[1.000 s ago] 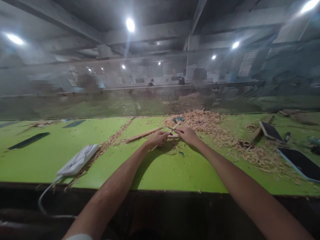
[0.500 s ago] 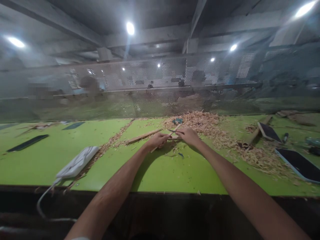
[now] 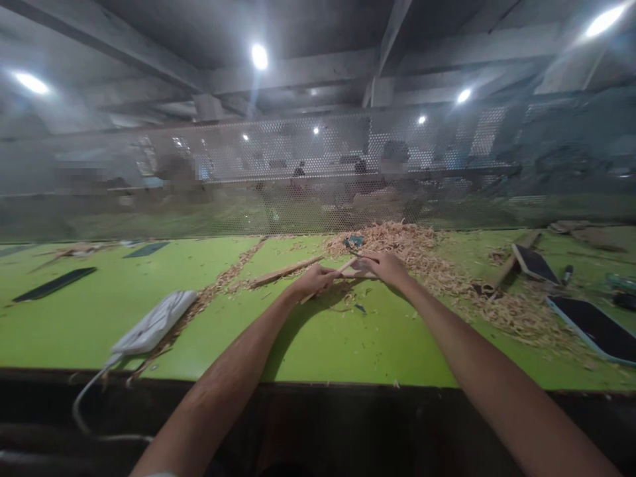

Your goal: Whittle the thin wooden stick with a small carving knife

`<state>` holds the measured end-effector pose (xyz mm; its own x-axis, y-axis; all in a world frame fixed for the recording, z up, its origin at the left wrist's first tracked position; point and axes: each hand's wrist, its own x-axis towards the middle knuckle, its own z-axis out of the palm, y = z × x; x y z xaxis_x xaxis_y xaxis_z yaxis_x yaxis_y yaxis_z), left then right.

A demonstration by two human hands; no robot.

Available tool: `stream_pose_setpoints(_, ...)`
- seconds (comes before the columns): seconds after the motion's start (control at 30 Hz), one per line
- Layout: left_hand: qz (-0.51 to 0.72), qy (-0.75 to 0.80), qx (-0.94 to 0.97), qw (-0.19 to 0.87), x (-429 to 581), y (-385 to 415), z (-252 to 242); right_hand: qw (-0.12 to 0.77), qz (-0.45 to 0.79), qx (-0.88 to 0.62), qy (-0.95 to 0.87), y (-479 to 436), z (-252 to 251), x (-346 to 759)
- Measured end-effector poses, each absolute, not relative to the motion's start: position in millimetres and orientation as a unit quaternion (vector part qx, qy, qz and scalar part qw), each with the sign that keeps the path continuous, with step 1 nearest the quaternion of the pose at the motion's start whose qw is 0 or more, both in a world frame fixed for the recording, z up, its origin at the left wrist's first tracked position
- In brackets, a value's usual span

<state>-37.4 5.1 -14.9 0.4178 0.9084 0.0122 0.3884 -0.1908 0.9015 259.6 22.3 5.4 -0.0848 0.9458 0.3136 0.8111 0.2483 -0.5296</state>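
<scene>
My left hand (image 3: 316,279) is closed around a thin pale wooden stick (image 3: 348,266), which slants up to the right over the green tabletop. My right hand (image 3: 385,265) pinches a small dark blade-like tool (image 3: 354,252) near the far end of the stick. Beneath the hands lies another flat piece of wood (image 3: 365,275), partly covered by my right hand. Beyond the fingers is a heap of curled wood shavings (image 3: 397,237) with a teal scrap (image 3: 353,242) on it.
A long wooden strip (image 3: 283,272) lies left of my hands. Further left are a white power strip (image 3: 155,322) with a cord and a dark flat bar (image 3: 55,285). A phone (image 3: 593,326) and a dark-faced block (image 3: 535,263) lie right. A mesh screen (image 3: 318,172) stands behind.
My right hand has moved a little to the right with the tool, away from my left hand. More of the stick shows between them. My left hand has hardly moved.
</scene>
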Motion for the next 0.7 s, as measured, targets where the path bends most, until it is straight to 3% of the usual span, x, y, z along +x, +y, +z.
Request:
stream_pose_setpoints(0.27, 0.308, 0.422, 0.710, 0.473, -44, 8, -11, 0.344, 0.067, -0.647, -0.677, 43, -2, 298)
stream_pose_setpoints(0.5, 0.336, 0.462, 0.682, 0.456, -39, 9, -11, 0.388, 0.099, -0.558, -0.727, 34, 6, 269)
stream_pose_setpoints(0.7, 0.343, 0.461, 0.691, 0.439, -35, 6, -12, 0.319, 0.121, -0.525, -0.780, 12, 4, 230)
